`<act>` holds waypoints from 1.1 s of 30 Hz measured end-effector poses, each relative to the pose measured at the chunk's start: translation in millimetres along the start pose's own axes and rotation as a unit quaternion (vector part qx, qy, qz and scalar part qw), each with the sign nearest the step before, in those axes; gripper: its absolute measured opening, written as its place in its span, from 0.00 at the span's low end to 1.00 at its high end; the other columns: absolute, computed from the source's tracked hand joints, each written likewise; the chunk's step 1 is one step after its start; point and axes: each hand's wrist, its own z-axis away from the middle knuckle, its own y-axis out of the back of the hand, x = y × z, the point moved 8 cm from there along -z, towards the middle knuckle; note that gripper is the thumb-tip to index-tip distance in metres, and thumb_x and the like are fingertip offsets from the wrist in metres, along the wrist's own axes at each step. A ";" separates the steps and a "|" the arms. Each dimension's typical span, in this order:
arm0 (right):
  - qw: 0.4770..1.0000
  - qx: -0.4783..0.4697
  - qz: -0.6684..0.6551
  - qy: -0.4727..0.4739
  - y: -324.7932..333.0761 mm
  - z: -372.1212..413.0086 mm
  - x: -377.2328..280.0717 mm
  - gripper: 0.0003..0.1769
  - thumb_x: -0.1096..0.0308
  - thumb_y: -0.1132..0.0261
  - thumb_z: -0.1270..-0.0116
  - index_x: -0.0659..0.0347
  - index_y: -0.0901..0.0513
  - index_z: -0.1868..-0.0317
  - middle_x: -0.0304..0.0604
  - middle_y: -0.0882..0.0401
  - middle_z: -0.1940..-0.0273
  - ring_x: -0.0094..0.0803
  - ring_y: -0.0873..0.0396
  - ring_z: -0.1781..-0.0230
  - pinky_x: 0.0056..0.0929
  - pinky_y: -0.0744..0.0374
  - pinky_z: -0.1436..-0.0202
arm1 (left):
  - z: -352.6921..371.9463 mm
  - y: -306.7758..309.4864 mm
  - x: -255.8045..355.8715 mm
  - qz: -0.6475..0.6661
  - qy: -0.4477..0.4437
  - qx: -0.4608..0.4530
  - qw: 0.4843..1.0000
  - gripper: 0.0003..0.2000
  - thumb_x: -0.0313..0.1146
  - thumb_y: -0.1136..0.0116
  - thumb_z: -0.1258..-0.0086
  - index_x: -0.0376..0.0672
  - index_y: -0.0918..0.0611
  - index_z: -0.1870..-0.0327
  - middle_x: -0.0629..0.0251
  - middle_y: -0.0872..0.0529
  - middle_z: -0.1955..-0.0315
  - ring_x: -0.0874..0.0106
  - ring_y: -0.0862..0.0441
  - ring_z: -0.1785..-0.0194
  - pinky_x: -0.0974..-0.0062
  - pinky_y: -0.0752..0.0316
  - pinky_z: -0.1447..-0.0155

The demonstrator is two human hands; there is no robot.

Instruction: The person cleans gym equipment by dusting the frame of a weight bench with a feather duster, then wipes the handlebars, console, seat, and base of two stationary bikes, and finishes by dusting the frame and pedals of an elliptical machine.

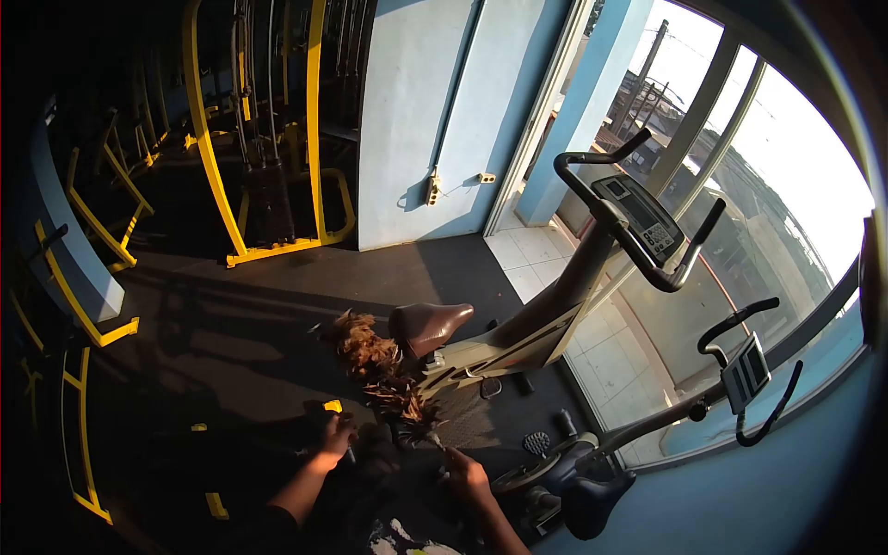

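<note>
Your right hand [467,475] grips the feather duster [390,392], which slants forward-left beside the saddle [437,326]; left hand [337,442] grip indeterminable.

The floor [407,273] is dark and flat, with strips of sunlight in the middle of the frame; to the right it gives place to pale tiles [601,326]. On it stand a bike with brown saddle [495,356] right of centre, a second bike [647,430] at lower right, and a yellow-framed machine [314,139] at upper left. The lower left is too dark for me to tell well.
</note>
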 end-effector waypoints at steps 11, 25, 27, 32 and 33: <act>0.969 0.165 -0.109 -0.151 85.6 -171.0 14.0 0.15 0.70 0.43 0.25 0.64 0.19 0.42 0.31 0.31 0.76 0.18 0.34 0.75 0.22 0.31 0.71 | -159.7 -82.9 67.8 -0.034 0.042 -0.070 0.996 0.21 0.43 0.45 0.20 0.55 0.33 0.30 0.67 0.18 0.47 0.79 0.18 0.54 0.78 0.27 0.57; 0.956 -0.086 0.281 0.010 162.6 -316.4 -132.6 0.20 0.68 0.44 0.33 0.47 0.18 0.43 0.51 0.15 0.59 0.53 0.15 0.60 0.48 0.18 0.58 | -246.7 -149.7 58.7 -0.113 0.005 -0.306 0.945 0.52 0.48 0.39 0.25 0.47 0.69 0.19 0.50 0.42 0.23 0.60 0.45 0.20 0.63 0.48 0.19; 0.939 -0.157 0.305 -0.007 162.9 -331.3 -140.1 0.19 0.69 0.44 0.35 0.50 0.17 0.46 0.51 0.14 0.63 0.52 0.14 0.61 0.47 0.17 0.59 | -234.9 -155.9 73.1 -0.054 0.045 -0.313 0.947 0.52 0.48 0.41 0.23 0.47 0.74 0.21 0.50 0.46 0.21 0.60 0.48 0.19 0.63 0.50 0.19; 0.889 -0.126 0.437 0.055 184.1 -354.9 -150.0 0.15 0.70 0.44 0.36 0.56 0.17 0.52 0.52 0.15 0.66 0.53 0.14 0.67 0.48 0.16 0.65 | -225.6 -143.0 93.0 -0.152 0.175 -0.188 0.954 0.58 0.53 0.40 0.25 0.48 0.83 0.25 0.48 0.52 0.19 0.58 0.53 0.17 0.62 0.51 0.19; 0.902 -0.136 0.406 0.062 186.2 -354.1 -153.1 0.14 0.70 0.44 0.35 0.56 0.17 0.51 0.52 0.15 0.66 0.52 0.14 0.66 0.48 0.17 0.64 | -225.1 -141.5 92.9 -0.153 0.177 -0.187 0.954 0.58 0.53 0.40 0.25 0.48 0.83 0.25 0.48 0.52 0.19 0.58 0.53 0.17 0.62 0.51 0.19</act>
